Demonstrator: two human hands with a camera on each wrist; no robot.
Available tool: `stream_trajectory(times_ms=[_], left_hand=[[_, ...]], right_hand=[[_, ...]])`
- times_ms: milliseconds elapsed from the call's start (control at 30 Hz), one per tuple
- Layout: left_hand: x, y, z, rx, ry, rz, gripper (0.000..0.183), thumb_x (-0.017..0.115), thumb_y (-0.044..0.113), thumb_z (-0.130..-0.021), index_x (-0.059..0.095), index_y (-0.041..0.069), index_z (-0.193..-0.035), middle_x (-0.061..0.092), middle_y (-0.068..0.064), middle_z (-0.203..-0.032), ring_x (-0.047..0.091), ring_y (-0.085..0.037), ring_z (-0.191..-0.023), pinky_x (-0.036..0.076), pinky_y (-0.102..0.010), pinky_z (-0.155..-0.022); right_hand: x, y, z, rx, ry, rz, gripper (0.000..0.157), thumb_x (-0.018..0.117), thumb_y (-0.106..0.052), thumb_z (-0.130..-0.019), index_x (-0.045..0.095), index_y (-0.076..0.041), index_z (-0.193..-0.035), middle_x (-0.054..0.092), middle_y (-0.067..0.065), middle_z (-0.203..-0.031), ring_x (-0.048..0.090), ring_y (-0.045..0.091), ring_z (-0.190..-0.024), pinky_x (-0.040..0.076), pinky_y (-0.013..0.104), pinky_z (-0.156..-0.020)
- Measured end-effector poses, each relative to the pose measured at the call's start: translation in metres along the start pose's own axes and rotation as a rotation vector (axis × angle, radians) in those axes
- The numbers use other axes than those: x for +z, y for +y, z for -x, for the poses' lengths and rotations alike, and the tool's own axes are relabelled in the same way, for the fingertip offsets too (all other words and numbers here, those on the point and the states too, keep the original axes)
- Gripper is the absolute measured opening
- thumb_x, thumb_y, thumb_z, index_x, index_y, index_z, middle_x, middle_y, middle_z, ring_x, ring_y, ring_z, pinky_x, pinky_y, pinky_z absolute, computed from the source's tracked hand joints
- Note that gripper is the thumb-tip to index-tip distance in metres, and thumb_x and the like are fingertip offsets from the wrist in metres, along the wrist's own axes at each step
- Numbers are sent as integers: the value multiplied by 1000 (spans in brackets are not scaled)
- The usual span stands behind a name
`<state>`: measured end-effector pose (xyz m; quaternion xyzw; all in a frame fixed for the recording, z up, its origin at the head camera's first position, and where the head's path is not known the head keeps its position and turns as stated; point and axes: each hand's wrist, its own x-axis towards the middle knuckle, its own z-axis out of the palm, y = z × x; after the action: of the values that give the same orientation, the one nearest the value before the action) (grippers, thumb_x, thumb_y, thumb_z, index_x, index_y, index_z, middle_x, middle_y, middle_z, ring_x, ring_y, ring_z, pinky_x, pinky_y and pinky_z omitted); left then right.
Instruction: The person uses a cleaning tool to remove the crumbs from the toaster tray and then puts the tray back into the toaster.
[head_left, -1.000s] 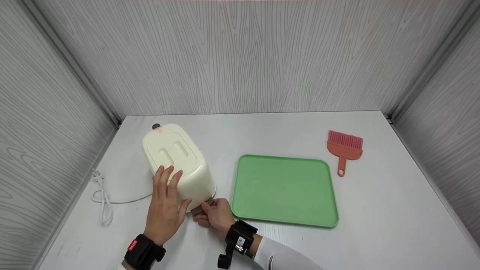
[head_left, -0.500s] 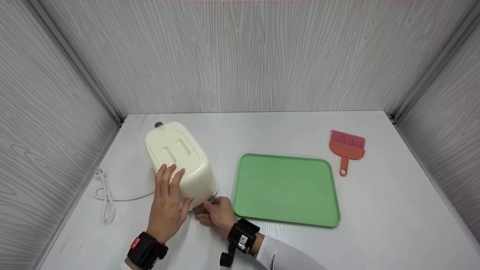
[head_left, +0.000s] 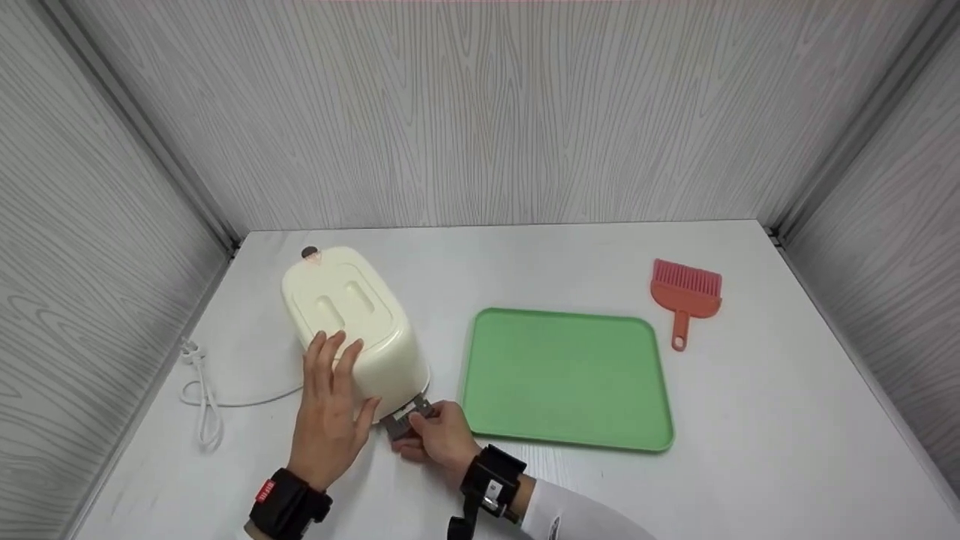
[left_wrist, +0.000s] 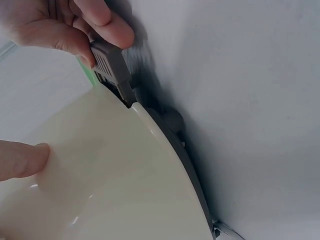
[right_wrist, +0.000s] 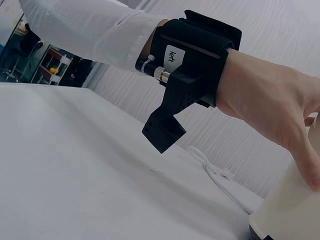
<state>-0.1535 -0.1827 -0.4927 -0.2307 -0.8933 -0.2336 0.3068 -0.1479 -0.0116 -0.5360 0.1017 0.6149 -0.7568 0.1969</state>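
A cream toaster with a lid and two oblong recesses on top lies at an angle on the left of the table. My left hand rests on its near end, fingers spread over the top edge and thumb against the end wall. In the left wrist view that thumb touches the cream wall. Low at the near end, a grey crumb tray sticks partly out of the base. My right hand pinches its outer end between thumb and fingers; the tray's inner part is hidden inside the toaster.
Just right of the right hand lies a flat green tray. Farther right is an orange-red hand brush, bristles pointing away. At left, a white power cord lies bundled and runs to the toaster. Walls bound the table at the back and sides.
The crumb tray has slid farther out of the toaster, toward me, with my right hand pinching it. My left hand stays on the toaster.
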Motion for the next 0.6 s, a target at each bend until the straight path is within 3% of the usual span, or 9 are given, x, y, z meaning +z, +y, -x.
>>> stream_trajectory(times_ms=[600], left_hand=[[2, 1, 1, -3, 11, -7, 95, 90, -7, -71, 39, -2, -151, 33, -26, -157, 23, -46, -151, 23, -48, -128]], right_hand=[[-9, 4, 13, 8, -16, -60, 7, 53, 1, -104, 50, 5, -108, 76, 22, -91, 78, 28, -78, 66, 34, -71]])
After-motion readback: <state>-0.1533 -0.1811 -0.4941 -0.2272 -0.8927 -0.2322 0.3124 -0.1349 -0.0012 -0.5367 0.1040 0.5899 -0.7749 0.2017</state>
